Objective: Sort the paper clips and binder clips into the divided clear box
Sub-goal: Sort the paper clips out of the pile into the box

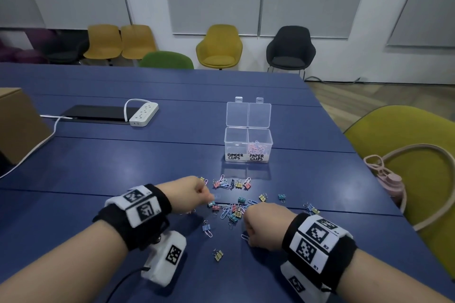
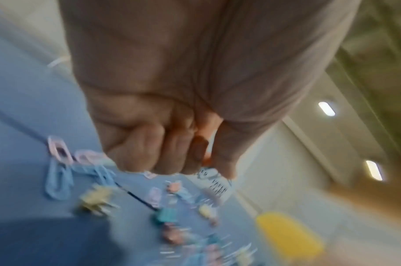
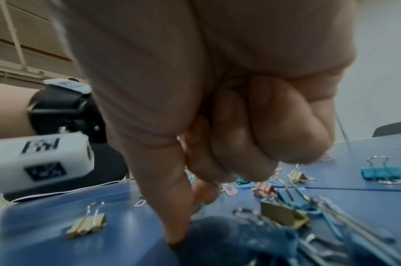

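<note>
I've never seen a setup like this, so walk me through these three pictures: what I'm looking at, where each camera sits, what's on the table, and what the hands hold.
No machine here: a person works with two bare hands, wearing black wristbands with printed markers and small cameras. The wide picture comes from a camera on the head; the two close-ups look along each wrist at the fingers.

On the blue table stands a clear plastic box with two compartments, lids open. The one labelled PAPER CLIPS holds pastel clips; the one labelled BINDER CLIPS looks empty. In front lie scattered coloured paper clips and binder clips. A white power strip sits farther back.

The left hand and right hand are both curled over the pile. The left fingers seem to pinch something small; the blur hides what. Whether the right hand holds anything is unclear.
</note>
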Demonstrator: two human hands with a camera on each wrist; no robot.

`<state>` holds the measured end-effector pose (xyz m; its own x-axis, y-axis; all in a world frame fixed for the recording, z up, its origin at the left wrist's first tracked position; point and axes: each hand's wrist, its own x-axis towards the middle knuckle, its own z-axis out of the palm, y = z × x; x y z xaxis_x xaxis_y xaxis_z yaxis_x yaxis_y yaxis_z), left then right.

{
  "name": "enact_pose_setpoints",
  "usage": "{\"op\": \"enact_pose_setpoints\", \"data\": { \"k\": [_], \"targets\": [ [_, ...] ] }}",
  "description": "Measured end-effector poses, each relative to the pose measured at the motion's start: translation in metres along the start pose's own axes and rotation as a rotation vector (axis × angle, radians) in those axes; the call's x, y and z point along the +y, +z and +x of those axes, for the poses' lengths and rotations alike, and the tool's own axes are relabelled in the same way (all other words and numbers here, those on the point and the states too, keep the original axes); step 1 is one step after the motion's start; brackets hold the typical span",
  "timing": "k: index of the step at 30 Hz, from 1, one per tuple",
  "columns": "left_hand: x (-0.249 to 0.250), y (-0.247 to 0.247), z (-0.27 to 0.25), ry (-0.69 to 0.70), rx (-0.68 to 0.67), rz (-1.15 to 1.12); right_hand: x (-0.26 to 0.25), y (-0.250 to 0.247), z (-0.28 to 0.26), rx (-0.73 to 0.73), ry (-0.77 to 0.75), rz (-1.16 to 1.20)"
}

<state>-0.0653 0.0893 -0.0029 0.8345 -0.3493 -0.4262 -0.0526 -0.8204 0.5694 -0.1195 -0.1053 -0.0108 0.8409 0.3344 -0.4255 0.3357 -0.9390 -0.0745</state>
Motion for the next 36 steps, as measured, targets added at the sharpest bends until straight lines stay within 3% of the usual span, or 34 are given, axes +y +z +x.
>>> {"op": "enact_pose_setpoints", "data": {
  "k": [4,8,11,15,19,22,25,27,32,36],
  "targets": [
    [0.004,-0.005,-0.001,-0.040,-0.057,-1.041,0.003,0.005,0.001,-0.010,-0.032,0.036],
    [0.013,-0.007,0.003,-0.077,-0.030,-1.416,0.014,0.000,-0.003,0.018,-0.072,0.292],
    [0.018,-0.004,0.012,-0.028,0.004,-1.445,0.033,-0.007,-0.007,0.094,-0.040,0.751],
    [0.035,-0.009,0.030,-0.006,-0.039,-1.399,0.058,-0.011,-0.005,0.203,-0.021,1.556],
    [0.073,-0.027,0.060,-0.014,-0.079,-1.431,0.078,-0.017,0.006,0.275,0.043,1.839],
    [0.107,-0.042,0.081,-0.025,-0.017,-1.468,0.096,-0.022,0.019,0.222,0.101,2.014],
    [0.129,-0.051,0.105,-0.005,0.032,-1.425,0.110,-0.037,0.033,0.164,0.133,2.058],
    [0.135,-0.053,0.118,-0.004,0.074,-1.344,0.115,-0.052,0.043,0.212,0.142,2.044],
    [0.132,-0.053,0.124,0.053,0.007,-1.274,0.114,-0.098,0.081,0.670,0.141,1.673],
    [0.121,-0.060,0.112,0.115,0.021,-1.278,0.108,-0.124,0.118,0.878,0.182,1.461]
  ]
}}
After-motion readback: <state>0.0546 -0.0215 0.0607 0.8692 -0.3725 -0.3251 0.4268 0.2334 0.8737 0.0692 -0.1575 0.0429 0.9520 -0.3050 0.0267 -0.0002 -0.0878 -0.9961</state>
